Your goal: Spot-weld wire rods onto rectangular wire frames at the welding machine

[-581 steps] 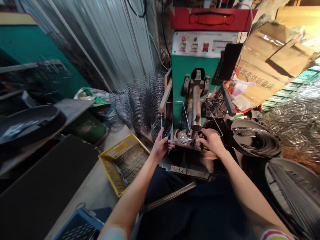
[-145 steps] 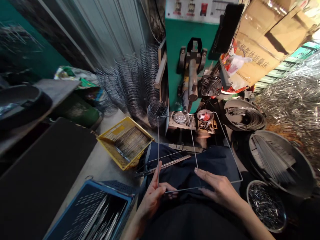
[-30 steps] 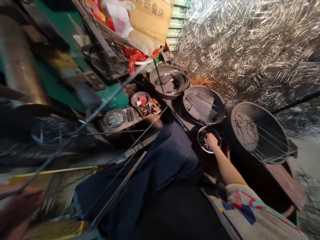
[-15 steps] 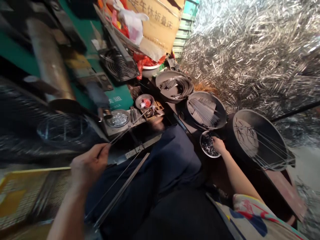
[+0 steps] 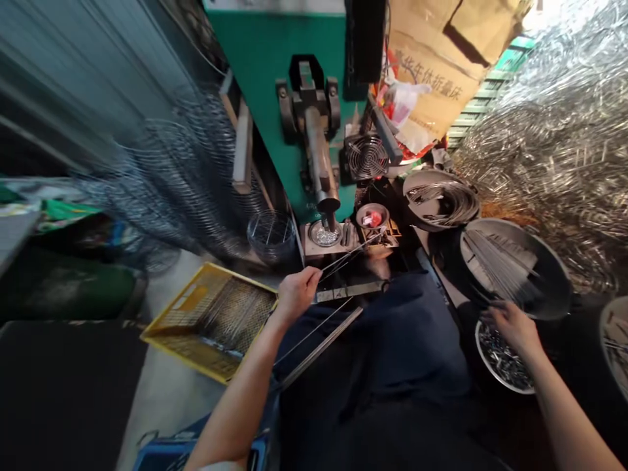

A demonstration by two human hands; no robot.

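My left hand (image 5: 298,293) is closed in a pinch on the near end of a thin metal rod (image 5: 338,260), which points away to the right, in front of the machine. My right hand (image 5: 513,330) hovers over the rim of a round bowl of small shiny metal pieces (image 5: 505,360), beside the pan of straight rods. Its fingers are curled and slightly blurred; whatever they hold is too small to make out. Several straight rods (image 5: 324,347) lie across my dark-clothed lap. Ahead stands a green machine (image 5: 265,59) with a cylindrical metal arm (image 5: 321,157) above a small dish (image 5: 324,234).
On the right are a pan of rods (image 5: 544,261), a pan of coiled wire (image 5: 417,222) and another pan (image 5: 608,320). A yellow crate (image 5: 181,356) holds rods at left, near stacked wire rings (image 5: 206,183). A small fan (image 5: 367,157) and a cardboard box (image 5: 436,52) stand behind.
The view has swung left, bringing the machine and yellow crate into full view. My right hand has risen from the metal pieces to the bowl's far rim. My left hand still holds the rod.
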